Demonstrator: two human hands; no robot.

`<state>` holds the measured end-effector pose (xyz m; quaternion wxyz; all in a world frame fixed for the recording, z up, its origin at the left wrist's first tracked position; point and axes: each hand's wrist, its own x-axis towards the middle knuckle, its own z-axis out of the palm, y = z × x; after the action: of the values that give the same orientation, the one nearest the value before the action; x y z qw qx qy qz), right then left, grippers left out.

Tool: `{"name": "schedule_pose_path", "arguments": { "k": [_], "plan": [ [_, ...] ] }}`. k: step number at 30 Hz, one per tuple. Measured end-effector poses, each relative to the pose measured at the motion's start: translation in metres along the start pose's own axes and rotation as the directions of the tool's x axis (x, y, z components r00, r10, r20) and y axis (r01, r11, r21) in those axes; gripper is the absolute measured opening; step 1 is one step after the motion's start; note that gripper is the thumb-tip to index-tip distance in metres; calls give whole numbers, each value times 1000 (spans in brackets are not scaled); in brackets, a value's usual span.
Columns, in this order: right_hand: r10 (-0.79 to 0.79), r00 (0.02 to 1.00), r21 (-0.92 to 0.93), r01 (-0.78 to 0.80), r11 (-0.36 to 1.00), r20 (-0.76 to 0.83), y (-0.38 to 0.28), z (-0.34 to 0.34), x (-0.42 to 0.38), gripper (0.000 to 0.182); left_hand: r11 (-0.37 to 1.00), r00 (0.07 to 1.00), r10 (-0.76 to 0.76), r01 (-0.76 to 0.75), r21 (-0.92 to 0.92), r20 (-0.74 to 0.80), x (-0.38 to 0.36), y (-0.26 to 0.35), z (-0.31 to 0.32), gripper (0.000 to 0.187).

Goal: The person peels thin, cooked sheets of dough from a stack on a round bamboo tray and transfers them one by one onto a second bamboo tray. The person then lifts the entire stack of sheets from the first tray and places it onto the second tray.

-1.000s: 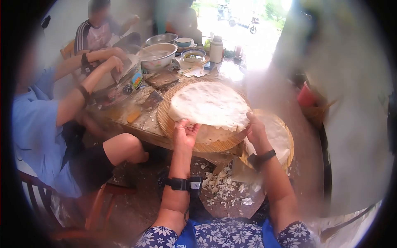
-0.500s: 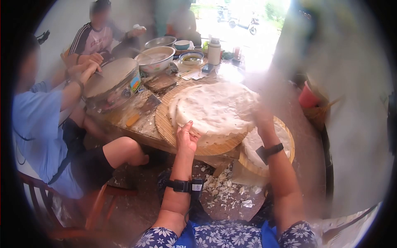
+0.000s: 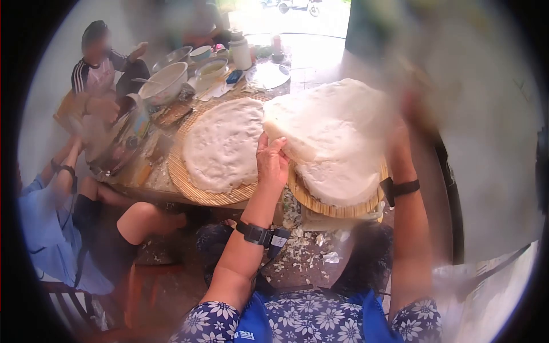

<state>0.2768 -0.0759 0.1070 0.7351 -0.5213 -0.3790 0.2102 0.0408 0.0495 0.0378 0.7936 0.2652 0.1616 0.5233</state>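
Observation:
A large, thin, pale round pancake hangs in the air between my hands, its near edge drooping. My left hand pinches its left edge, thumb on top. At the right edge is my right hand; its fingers are blurred, but the raised sheet reaches into it. Below lies another pale pancake on a round woven mat, partly covered by the held one. To the left, more pancake rests on a larger woven mat.
On the wooden table stand a big bowl, a smaller bowl of liquid and a flask. A co-worker in blue sits at left by a round griddle; another person sits farther back. Scraps litter the floor.
My hands have lifted the top pancake off the larger mat and carried it right, over the smaller mat. The view has turned to the right.

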Motion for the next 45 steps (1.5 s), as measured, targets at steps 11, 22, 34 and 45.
{"name": "schedule_pose_path", "arguments": {
  "k": [11, 22, 34, 45],
  "plan": [
    [466, 880, 327, -415, 849, -94, 153, -145, -26, 26, 849, 912, -322, 397, 348, -255, -5, -149, -72, 24],
    [648, 738, 255, -601, 758, -189, 234, -170, -54, 28, 698, 822, -425, 564, 441, -379, -11, -166, -119, 14],
    [564, 772, -326, -636, 700, -295, 218, -173, -60, 29, 544, 800, -289, 589, 598, -525, -5, -170, -123, 29],
    [311, 828, -712, -560, 423, -466, 232, -185, -61, 46, 357, 923, -76, 379, 854, -378, 7, -170, -107, 64]
  ]
}}
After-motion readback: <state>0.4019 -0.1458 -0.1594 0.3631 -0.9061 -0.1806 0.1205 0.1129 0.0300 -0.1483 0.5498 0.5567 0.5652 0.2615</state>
